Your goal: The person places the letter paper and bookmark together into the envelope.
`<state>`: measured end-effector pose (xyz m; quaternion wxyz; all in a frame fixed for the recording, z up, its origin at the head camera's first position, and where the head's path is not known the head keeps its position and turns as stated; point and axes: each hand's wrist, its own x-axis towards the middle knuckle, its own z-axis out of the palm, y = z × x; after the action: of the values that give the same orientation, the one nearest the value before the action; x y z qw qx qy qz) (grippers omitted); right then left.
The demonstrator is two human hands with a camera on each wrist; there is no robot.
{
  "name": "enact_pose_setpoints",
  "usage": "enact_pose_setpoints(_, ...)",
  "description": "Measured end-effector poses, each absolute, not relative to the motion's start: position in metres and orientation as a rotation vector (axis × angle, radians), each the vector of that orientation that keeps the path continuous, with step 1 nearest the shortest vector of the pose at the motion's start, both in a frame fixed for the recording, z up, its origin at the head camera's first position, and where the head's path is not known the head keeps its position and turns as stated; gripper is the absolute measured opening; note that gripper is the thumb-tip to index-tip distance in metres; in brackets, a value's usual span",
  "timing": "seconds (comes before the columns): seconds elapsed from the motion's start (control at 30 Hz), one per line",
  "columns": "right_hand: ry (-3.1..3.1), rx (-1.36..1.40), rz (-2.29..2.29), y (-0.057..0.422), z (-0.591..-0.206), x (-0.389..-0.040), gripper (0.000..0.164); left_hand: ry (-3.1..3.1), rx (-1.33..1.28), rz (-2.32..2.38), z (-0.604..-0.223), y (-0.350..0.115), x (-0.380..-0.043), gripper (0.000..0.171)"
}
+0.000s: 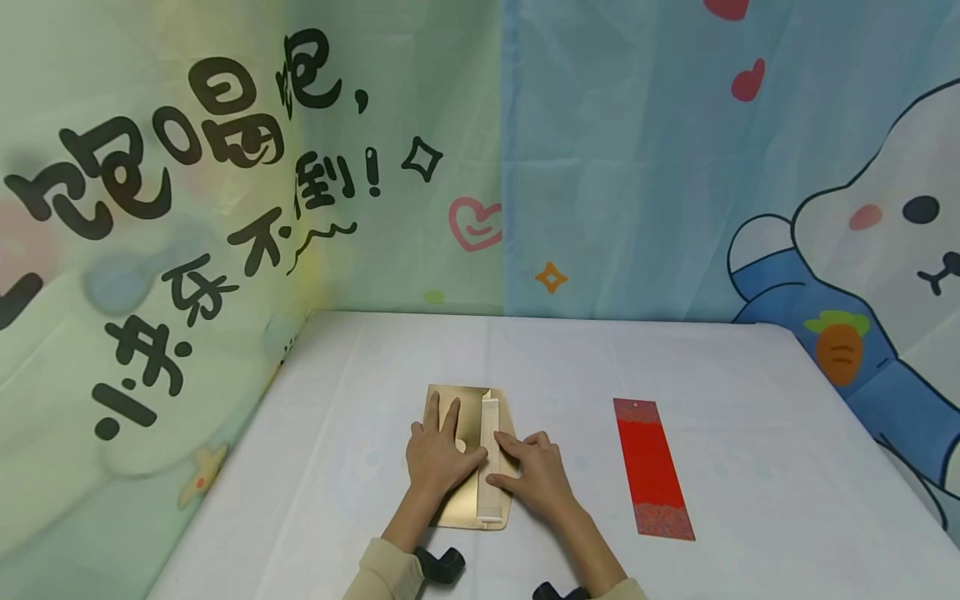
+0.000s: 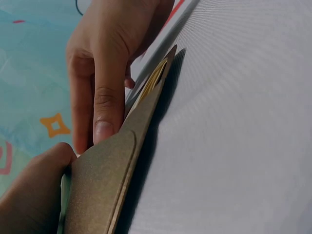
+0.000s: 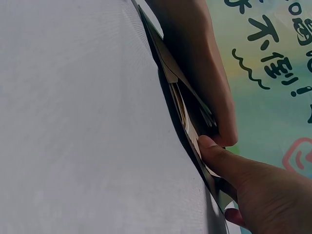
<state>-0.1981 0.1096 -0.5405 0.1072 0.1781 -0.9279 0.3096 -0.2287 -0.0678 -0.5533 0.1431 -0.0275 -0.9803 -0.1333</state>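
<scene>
A gold folded cardboard piece [image 1: 456, 523] lies on the table in the head view, a long cream strip [image 1: 490, 496] along its right side. Over its left part my left hand [image 1: 438, 454] rests with fingers spread, its thumb reaching the strip. My right hand [image 1: 540, 475] touches the strip's right side with thumb and index finger set apart, both fairly straight. Seen edge-on in the left wrist view, the gold cardboard [image 2: 100, 180] stands partly parted, with pale layers [image 2: 155, 78] inside. In the right wrist view my right hand [image 3: 263, 187] touches the pale inner edge, near my left hand [image 3: 195, 58].
A red strip [image 1: 651, 467] with patterned ends lies on the white table [image 1: 570, 367] to the right. Printed curtains [image 1: 615, 167] hang behind the table and at its left. Black wrist devices [image 1: 441, 567] sit near both wrists.
</scene>
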Motion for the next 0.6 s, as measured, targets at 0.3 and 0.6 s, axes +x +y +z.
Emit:
enact_pose_setpoints(0.3,-2.745,0.527,0.898,0.111,-0.541,-0.199,0.069,-2.807,-0.079,-0.402,-0.555,-0.067,-0.229,0.089)
enact_pose_setpoints(0.6,-2.769,0.550,0.837,0.127,-0.536,-0.202,0.056,-2.807,-0.083,-0.373,-0.554,-0.068,-0.230,0.090)
